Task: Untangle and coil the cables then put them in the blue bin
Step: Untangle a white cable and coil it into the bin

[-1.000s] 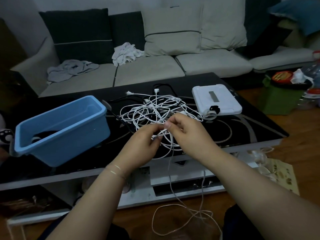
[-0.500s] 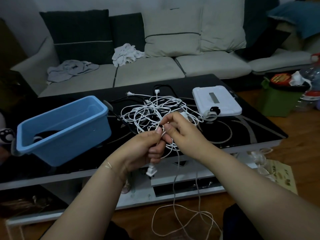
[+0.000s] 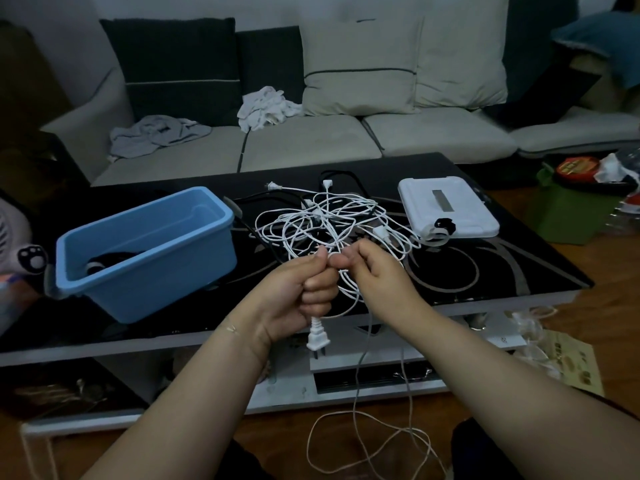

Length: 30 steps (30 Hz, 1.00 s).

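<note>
While the left hand [image 3: 304, 289] clenches a white two-prong plug cable [image 3: 318, 337] and the right hand [image 3: 377, 271] pinches its cord, the white cable tangle [image 3: 329, 223] lies on the black glass table [image 3: 519, 271] between the blue plastic bin [image 3: 145, 251] and a white flat box [image 3: 446, 211].

The low black coffee table [image 3: 502, 271] has a glossy, glass-like top with pale swirls; the rectangular blue bin [image 3: 145, 271] is smooth plastic, faintly shiny; the tangled white cables [image 3: 332, 220] look smooth and rubbery; the flat white case [image 3: 446, 211] is matt plastic; the pale sofa [image 3: 311, 147] is woven cloth; the floor [image 3: 616, 306] is polished wood.
</note>
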### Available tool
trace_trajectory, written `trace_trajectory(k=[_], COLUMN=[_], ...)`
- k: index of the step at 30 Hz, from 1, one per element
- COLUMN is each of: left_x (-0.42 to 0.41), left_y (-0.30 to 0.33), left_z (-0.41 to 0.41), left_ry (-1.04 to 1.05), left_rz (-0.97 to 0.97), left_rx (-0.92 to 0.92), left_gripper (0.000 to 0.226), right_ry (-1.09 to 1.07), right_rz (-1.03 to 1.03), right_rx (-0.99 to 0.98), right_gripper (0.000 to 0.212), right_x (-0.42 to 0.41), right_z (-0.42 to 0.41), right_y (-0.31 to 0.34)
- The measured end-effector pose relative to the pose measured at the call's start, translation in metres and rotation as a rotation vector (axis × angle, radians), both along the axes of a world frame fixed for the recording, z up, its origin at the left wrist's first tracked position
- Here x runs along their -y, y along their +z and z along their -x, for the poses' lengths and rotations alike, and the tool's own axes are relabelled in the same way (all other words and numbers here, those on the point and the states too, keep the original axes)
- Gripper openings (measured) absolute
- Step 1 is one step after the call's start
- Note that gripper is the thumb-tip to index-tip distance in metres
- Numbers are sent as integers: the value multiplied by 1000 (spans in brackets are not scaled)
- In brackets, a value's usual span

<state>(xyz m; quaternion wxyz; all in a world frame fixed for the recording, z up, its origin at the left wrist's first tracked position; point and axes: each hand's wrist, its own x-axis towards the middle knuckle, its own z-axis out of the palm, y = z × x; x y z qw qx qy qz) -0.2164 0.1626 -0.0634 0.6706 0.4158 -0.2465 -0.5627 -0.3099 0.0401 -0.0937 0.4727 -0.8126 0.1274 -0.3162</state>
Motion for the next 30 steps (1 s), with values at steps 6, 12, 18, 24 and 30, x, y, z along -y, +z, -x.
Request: trace_trajectory(k=[6,12,18,24,30], left_x=[2,2,4,3,1], left_y=[5,-2,-10,-12,-8], left_z=[-7,-14,-1,-4,-1], left_ry=[220,408,524,436,252], left_rz=[181,201,79,-138,-121], left_rx=[-100,111,796,1336,1188], left_gripper=[33,34,27,23,37], right_ry=[106,228,203,345,115], right_rz=[198,593,613,300,332], right_rx=[-335,-567,-514,-503,-362], right_gripper=[17,41,19,14,32], right_x=[-7,-21,-23,-15,2], right_z=[-3,5,8,13,25], right_y=[-8,-12,-3,12,26])
